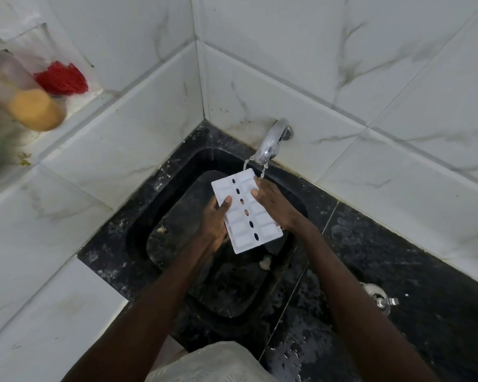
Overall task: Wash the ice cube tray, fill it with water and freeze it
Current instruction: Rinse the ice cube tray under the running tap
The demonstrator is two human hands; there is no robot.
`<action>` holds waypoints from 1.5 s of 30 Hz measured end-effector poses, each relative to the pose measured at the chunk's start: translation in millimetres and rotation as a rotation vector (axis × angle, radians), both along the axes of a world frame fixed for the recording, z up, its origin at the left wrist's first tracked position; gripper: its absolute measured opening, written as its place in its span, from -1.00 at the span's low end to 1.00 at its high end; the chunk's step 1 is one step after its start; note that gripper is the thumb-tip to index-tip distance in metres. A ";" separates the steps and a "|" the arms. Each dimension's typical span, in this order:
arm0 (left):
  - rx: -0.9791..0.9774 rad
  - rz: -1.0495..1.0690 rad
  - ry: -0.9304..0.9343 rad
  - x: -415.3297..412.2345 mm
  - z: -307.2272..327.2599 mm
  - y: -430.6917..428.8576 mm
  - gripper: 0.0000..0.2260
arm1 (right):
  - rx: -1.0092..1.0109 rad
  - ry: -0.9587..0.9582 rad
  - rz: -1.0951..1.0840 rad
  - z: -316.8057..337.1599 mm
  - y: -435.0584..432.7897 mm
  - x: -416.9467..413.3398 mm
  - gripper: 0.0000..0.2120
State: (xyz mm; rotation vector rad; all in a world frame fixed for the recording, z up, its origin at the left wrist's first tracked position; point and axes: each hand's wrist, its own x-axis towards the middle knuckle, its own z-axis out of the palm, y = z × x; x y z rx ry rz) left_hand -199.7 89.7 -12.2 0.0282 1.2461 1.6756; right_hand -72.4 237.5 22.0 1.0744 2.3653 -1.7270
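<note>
My two bare forearms reach forward from the bottom of the view and converge. My left hand grips the ice cube tray from its left side, thumb on top, fingers hidden beneath. My right hand holds the tray's right edge, fingertips on its upper face.

Corner is formed by two walls clad in white marble-look tiles w/ grey veins. Black speckled stone tabletop is set into it, wet at near side; a black sink is sunk in it. Chrome tap is fixed to rt wall. Tiled ledge is seen upper left, w/ a bottle & red mesh scrubber on it.
</note>
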 end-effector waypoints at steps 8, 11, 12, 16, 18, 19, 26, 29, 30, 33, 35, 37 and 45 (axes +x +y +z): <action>-0.105 0.077 0.049 -13.4 0.7 3.3 -0.67 | 0.014 -0.046 0.042 0.2 -6.5 17.1 -0.33; -0.101 0.110 0.083 -24.7 -3.9 4.2 -0.65 | 0.007 -0.064 0.092 -2.9 -15.2 37.5 -0.35; -0.089 0.111 0.088 -26.0 -5.3 4.4 -0.64 | 0.010 -0.063 0.104 -3.2 -17.6 41.7 -0.36; -0.067 0.076 0.049 -22.2 -1.6 4.3 -0.63 | 0.017 -0.057 0.080 0.3 -15.9 34.9 -0.34; -0.042 0.010 0.031 -15.9 1.7 2.4 -0.69 | 0.037 -0.060 0.043 4.2 -9.0 21.1 -0.27; -0.015 -0.028 0.021 -12.8 3.9 0.8 -0.74 | 0.053 -0.062 0.017 6.1 -4.6 13.9 -0.24; -0.058 0.052 0.026 -24.2 4.7 -6.5 -0.63 | 0.046 -0.067 0.084 14.2 -9.0 5.2 -0.29; -0.064 0.144 0.067 -40.9 1.1 -12.4 -0.62 | 0.036 -0.050 0.134 10.8 -21.2 28.4 -0.36; -0.055 0.162 0.082 -44.0 3.3 -14.0 -0.63 | 0.026 -0.050 0.147 11.1 -23.2 35.7 -0.40; -0.019 0.151 0.092 -42.9 8.7 -13.4 -0.71 | -0.006 -0.082 0.171 15.4 -21.0 43.9 -0.42; -0.033 0.129 0.079 -36.6 11.0 -10.4 -0.70 | 0.007 -0.098 0.163 17.2 -14.4 38.1 -0.42; -0.045 0.071 0.041 -29.1 12.5 -6.4 -0.64 | 0.023 -0.110 0.158 20.3 -6.5 27.3 -0.44; -0.049 0.038 0.052 -29.0 14.4 2.7 -0.61 | 0.126 -0.118 0.102 4.7 -1.2 15.3 -0.19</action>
